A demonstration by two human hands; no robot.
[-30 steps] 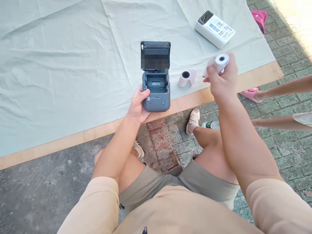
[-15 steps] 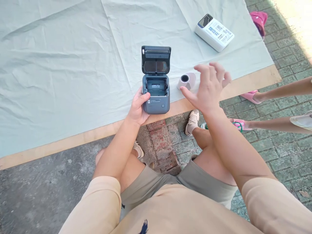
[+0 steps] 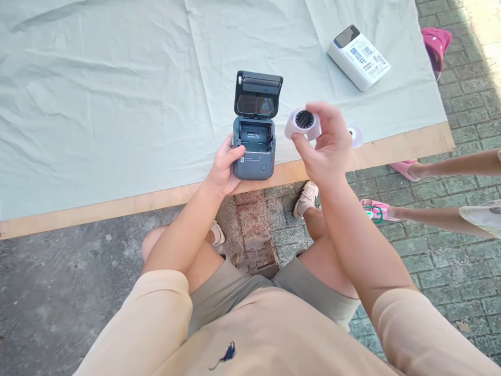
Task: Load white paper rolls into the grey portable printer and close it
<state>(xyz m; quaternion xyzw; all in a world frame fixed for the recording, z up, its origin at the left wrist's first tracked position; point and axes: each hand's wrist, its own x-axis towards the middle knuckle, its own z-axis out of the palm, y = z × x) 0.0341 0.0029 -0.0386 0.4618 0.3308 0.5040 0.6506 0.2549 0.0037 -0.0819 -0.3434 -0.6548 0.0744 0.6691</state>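
My left hand [image 3: 225, 166] is closed around the left side of a dark label printer [image 3: 253, 165], its thumb on the front edge. The printer's lid [image 3: 258, 94] stands open, and the bay inside holds no roll. To the right of it, my right hand [image 3: 327, 140] grips a white label roll [image 3: 290, 125] between thumb and fingers. The roll's black ribbed core faces up toward me. Just beyond that hand, partly hidden by it, a pale translucent piece with a small hole [image 3: 356, 136] lies near the table's edge.
A white box with printed labels [image 3: 360, 58] lies at the back right of the cloth-covered table [image 3: 117, 94]. Its bare wooden edge [image 3: 156, 197] runs in front of me. At the right are another person's legs [image 3: 434, 214] and a pink cap [image 3: 437, 44].
My right hand has closed on the label roll and lifted it off the cloth. The pale piece now shows to the right of that hand. My left hand still holds the printer.
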